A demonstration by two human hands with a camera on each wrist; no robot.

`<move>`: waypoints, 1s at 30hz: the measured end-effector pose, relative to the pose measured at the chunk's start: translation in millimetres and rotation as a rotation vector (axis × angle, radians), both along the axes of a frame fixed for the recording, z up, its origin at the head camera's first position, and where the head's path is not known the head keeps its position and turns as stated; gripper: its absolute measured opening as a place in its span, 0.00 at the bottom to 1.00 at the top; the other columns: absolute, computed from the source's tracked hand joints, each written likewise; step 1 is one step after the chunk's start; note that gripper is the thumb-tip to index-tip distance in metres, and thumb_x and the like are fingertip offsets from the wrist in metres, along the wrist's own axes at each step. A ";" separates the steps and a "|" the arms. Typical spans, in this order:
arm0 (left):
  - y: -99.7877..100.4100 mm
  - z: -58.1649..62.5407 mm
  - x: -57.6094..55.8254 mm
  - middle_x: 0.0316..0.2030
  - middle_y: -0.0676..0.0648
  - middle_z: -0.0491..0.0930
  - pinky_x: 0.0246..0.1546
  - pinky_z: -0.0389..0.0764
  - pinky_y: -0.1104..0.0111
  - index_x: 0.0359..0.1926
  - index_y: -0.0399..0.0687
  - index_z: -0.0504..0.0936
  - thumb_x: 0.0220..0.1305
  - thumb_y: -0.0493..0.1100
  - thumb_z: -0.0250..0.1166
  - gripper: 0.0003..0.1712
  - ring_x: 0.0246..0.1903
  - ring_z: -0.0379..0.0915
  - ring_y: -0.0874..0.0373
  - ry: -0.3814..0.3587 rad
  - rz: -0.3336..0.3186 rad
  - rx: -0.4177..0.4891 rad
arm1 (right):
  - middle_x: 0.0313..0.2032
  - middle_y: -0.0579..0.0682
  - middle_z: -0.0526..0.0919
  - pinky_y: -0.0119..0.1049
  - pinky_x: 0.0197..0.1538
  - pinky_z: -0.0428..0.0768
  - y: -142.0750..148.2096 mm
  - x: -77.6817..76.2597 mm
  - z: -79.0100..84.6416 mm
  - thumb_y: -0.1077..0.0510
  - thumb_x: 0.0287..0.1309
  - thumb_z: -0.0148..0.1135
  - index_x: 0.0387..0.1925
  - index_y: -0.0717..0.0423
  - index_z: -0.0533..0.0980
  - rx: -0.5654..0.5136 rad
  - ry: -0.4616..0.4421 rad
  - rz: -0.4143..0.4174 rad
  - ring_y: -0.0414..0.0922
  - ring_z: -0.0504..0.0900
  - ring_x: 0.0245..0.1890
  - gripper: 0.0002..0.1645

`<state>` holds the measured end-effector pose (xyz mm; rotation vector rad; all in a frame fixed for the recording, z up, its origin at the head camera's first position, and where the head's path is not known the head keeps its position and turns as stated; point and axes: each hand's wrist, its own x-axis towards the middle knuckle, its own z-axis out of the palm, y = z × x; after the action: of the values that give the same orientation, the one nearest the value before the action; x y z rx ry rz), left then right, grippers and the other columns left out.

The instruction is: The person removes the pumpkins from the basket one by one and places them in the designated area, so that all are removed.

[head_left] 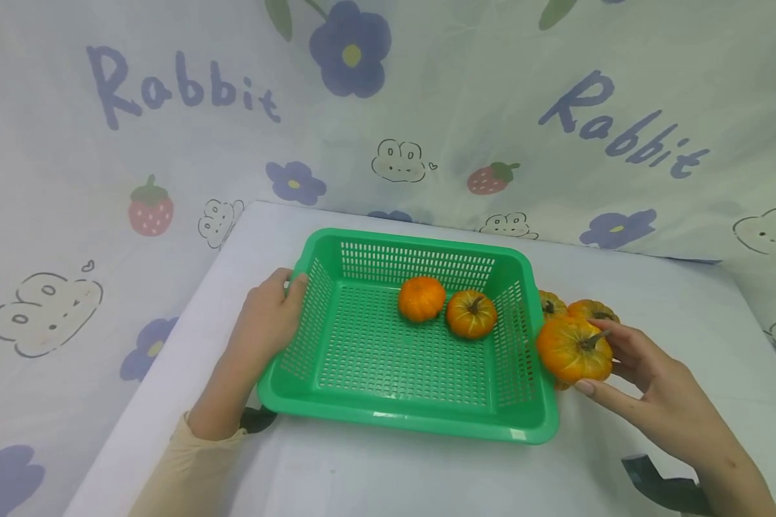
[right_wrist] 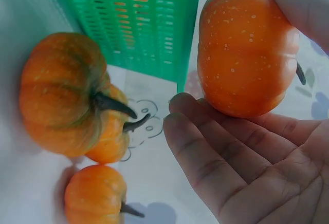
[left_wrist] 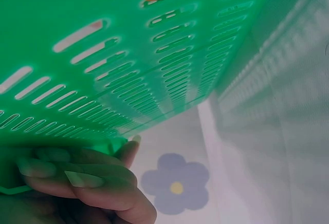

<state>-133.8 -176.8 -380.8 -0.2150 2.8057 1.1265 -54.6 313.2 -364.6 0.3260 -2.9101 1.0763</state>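
Note:
A green plastic basket [head_left: 401, 422] with slotted walls stands on the white table, with two small orange pumpkins [head_left: 422, 299] inside, towards its back right. My left hand [head_left: 268, 316] grips the basket's left rim, thumb on top and fingers curled underneath, as the left wrist view shows. Just outside the right rim, my right hand [head_left: 669, 395] holds another orange pumpkin [head_left: 565, 352] between thumb and fingers, its stem towards the palm. In the right wrist view this pumpkin [right_wrist: 247, 49] is raised beside the basket's slotted wall [right_wrist: 133, 23].
More pumpkins [right_wrist: 59, 93] with dark stems lie on the table against the basket's right side, partly hidden in the head view by the held one. A pale cloth [head_left: 427, 108] printed with rabbits, flowers and strawberries hangs behind the table and along its left.

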 end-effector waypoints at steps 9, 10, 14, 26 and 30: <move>0.0 0.6 0.6 0.42 0.37 0.81 0.30 0.83 0.60 0.74 0.35 0.65 0.83 0.64 0.37 0.40 0.33 0.80 0.48 0.000 -0.009 -0.008 | 0.63 0.65 0.77 0.11 0.49 0.71 10.6 6.5 -8.8 0.59 0.58 0.80 0.75 0.54 0.66 -0.029 0.023 -0.029 0.16 0.71 0.53 0.47; 0.0 0.8 0.6 0.41 0.37 0.81 0.30 0.83 0.60 0.74 0.35 0.65 0.83 0.64 0.37 0.40 0.33 0.80 0.48 -0.002 -0.010 -0.006 | 0.64 0.66 0.76 0.10 0.49 0.71 12.4 6.6 -9.9 0.58 0.59 0.80 0.75 0.54 0.65 -0.028 0.019 -0.040 0.15 0.71 0.52 0.48; -0.2 1.0 1.0 0.41 0.37 0.81 0.28 0.83 0.60 0.74 0.35 0.65 0.83 0.64 0.37 0.40 0.32 0.80 0.49 -0.006 -0.011 -0.002 | 0.66 0.69 0.74 0.10 0.46 0.71 20.6 5.9 -14.3 0.55 0.60 0.79 0.79 0.54 0.60 -0.010 -0.011 -0.106 0.17 0.72 0.50 0.52; -1.1 -0.3 1.2 0.40 0.37 0.81 0.27 0.83 0.61 0.74 0.36 0.65 0.83 0.65 0.37 0.41 0.30 0.79 0.49 -0.015 -0.005 0.007 | 0.69 0.72 0.69 0.06 0.47 0.62 34.7 5.4 -33.0 0.50 0.63 0.76 0.77 0.62 0.61 0.028 -0.030 -0.235 0.72 0.69 0.64 0.50; -0.4 -0.8 0.5 0.39 0.37 0.81 0.24 0.83 0.61 0.74 0.36 0.64 0.82 0.66 0.37 0.42 0.28 0.80 0.50 -0.011 -0.007 0.016 | 0.69 0.73 0.68 0.05 0.47 0.62 40.0 5.6 -38.6 0.51 0.63 0.76 0.77 0.63 0.60 0.027 -0.024 -0.267 0.72 0.68 0.65 0.50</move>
<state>-133.2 -177.2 -381.5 -0.2095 2.7848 1.1430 -49.0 353.2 -403.2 -0.0746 -2.8814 1.0061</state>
